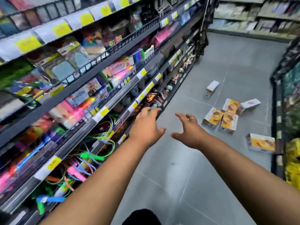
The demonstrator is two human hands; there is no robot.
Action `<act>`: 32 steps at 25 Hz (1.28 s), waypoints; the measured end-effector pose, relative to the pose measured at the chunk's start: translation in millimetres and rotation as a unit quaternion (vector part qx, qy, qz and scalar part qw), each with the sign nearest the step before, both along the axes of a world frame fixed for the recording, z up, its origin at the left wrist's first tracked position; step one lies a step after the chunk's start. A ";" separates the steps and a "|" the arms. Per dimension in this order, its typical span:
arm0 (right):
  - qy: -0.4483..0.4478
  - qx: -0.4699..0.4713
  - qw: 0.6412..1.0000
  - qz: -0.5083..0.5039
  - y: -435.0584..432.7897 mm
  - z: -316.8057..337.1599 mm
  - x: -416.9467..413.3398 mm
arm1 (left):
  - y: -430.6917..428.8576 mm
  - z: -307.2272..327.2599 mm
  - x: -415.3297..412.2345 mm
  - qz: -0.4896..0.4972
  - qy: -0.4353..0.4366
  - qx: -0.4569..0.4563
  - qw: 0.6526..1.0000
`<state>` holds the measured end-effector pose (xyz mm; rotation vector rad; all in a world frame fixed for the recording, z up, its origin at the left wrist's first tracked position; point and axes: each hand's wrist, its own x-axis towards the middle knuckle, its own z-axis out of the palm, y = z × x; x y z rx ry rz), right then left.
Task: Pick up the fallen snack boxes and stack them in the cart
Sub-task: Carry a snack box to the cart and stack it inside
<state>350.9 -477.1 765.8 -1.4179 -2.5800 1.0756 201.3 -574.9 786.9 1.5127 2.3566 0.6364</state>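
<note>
Several white and yellow snack boxes lie scattered on the grey floor at the right. One box (211,88) lies farthest away, a cluster of boxes (227,117) sits in the middle, and one more box (261,142) lies nearest, by the right shelf. My left hand (146,125) and my right hand (190,129) are stretched out in front of me above the floor, both empty with fingers spread. The boxes are well beyond and to the right of both hands. No cart is in view.
A long shelf unit (90,88) full of colourful goods runs along the left. A dark shelf (287,98) with yellow packets stands at the right edge. More shelves (253,18) close the aisle at the back. Grey tiled floor (178,168) lies between.
</note>
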 end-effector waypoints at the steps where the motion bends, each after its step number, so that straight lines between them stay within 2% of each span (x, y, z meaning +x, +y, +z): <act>1: 0.006 -0.004 1.000 -0.018 22.4 -0.6 8.4 | 24.4 0.8 3.1 -0.018 0.000 0.007 1.000; 8: 0.056 0.043 0.984 -0.163 161.9 -2.9 41.7 | 204.8 -12.0 -0.2 -0.123 -0.020 0.024 0.992; 12: 0.054 0.085 0.965 -0.242 257.2 -0.1 35.8 | 318.4 -12.5 -9.6 -0.185 -0.011 0.020 0.982; 18: 0.076 0.084 0.933 -0.343 379.7 3.1 18.3 | 474.4 -11.1 -30.3 -0.266 -0.005 0.007 0.964; 27: 0.057 0.069 0.927 -0.365 568.1 -10.2 45.0 | 668.9 -30.4 -16.0 -0.280 -0.017 -0.005 0.960; 32: 0.046 0.051 0.942 -0.330 683.0 -6.9 43.8 | 772.5 -29.8 -20.5 -0.224 -0.025 -0.014 0.974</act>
